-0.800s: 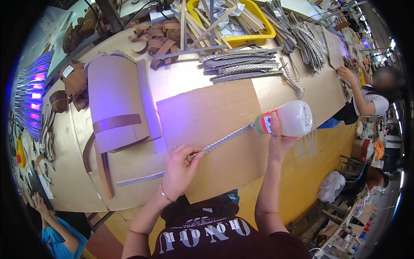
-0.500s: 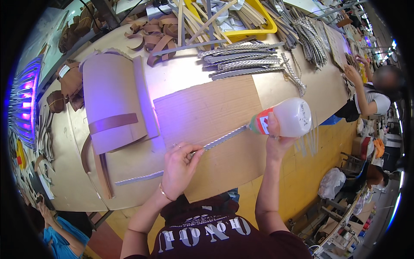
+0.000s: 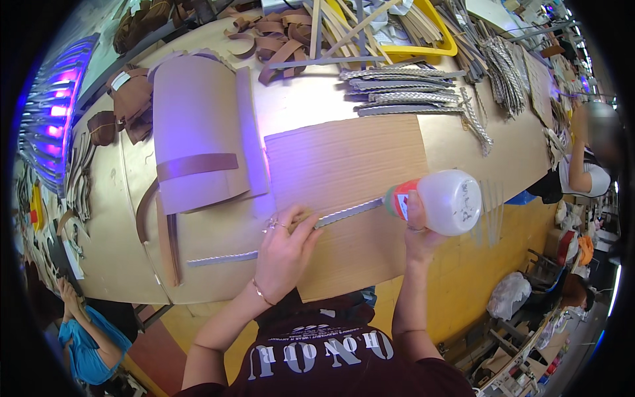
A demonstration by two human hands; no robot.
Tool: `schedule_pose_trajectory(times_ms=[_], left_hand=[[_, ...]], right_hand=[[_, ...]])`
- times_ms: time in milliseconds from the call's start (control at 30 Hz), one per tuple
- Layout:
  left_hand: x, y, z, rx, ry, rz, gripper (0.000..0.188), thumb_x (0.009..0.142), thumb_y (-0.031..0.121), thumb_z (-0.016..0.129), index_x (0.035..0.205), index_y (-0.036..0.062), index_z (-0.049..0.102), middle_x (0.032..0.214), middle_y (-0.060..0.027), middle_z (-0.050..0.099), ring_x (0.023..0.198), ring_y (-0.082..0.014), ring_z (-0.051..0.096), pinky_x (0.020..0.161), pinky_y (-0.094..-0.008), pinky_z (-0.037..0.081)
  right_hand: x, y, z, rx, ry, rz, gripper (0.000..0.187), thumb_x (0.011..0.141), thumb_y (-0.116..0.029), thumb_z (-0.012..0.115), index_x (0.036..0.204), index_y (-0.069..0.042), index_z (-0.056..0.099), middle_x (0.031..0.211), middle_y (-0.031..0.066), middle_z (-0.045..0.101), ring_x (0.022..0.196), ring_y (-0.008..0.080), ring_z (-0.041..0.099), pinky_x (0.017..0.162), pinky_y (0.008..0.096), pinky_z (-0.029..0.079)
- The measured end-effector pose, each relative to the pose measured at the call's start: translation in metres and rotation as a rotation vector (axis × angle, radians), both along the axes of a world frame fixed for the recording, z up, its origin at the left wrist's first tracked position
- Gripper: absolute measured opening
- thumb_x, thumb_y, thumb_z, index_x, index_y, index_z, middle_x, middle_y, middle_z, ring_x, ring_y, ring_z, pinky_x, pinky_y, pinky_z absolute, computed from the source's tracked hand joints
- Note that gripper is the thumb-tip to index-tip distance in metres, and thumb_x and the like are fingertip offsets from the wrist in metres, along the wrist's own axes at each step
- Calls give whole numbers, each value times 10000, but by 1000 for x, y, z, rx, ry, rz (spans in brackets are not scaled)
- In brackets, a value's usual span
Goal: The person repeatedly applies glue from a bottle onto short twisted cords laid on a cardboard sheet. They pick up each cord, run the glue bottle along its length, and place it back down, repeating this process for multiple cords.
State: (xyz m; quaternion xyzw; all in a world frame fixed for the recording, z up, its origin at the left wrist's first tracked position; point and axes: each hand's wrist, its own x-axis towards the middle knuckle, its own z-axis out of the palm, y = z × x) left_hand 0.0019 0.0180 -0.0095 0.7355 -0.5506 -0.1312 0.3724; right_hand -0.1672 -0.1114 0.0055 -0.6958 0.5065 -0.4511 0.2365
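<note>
A long thin grey strap with a braided white edge (image 3: 350, 211) lies aslant across a cardboard sheet (image 3: 357, 152) and onto the table at its left. My left hand (image 3: 286, 248) is bent over the middle of the strap, its fingers holding it; the fingertips partly hide the strap there. My right hand (image 3: 419, 231) grips a white plastic squeeze bottle (image 3: 452, 202) with a red and green label. The bottle is tilted on its side, base to the right. Its narrow end meets the strap's right end, and I cannot tell whether anything comes out.
Braided straps (image 3: 403, 92) lie stacked beyond the cardboard, near a yellow bin (image 3: 450, 45) of strips. A curved brown sheet (image 3: 195, 126) with a brown strip (image 3: 198, 167) stands left. A purple-lit rack (image 3: 56, 112) is at far left. Co-workers sit at both sides.
My left hand's fingers have shifted from a tight pinch to a flatter hold along the strap. The whole view has swung slightly; the bottle stays at the strap's right end.
</note>
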Motion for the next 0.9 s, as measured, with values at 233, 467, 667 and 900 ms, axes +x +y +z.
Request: schedule_pose_trajectory(times_ms=[233,467,667,900], left_hand=[[7,7,-2,47,81,3,175,753,106,760,909,50,702,926,-41,596,799,-205,589,777,-362,401],[6,5,-6,27,139,8,173,729,99,774,885,62,709,909,-32,597,809,-198,580,772,-360,396],[9,5,-9,16,169,-2,196,698,85,777,879,59,706,912,-39,597,835,-215,582,791,-368,398],[12,7,-10,6,174,-47,223,678,70,762,890,52,695,918,-44,597,860,-234,580,811,-373,398]], right_hand=[[4,5,-3,-57,17,23,334,725,-217,836,930,-42,640,865,52,643,776,181,612,696,325,492],[10,36,-26,19,22,193,293,777,-100,787,1015,-20,638,913,67,648,815,195,620,738,336,506],[3,60,-78,188,-14,354,514,673,-166,851,1079,-25,570,939,76,623,850,182,612,756,331,500],[4,66,-84,241,75,477,733,613,-188,893,1201,-5,496,1066,107,602,938,194,614,820,329,500]])
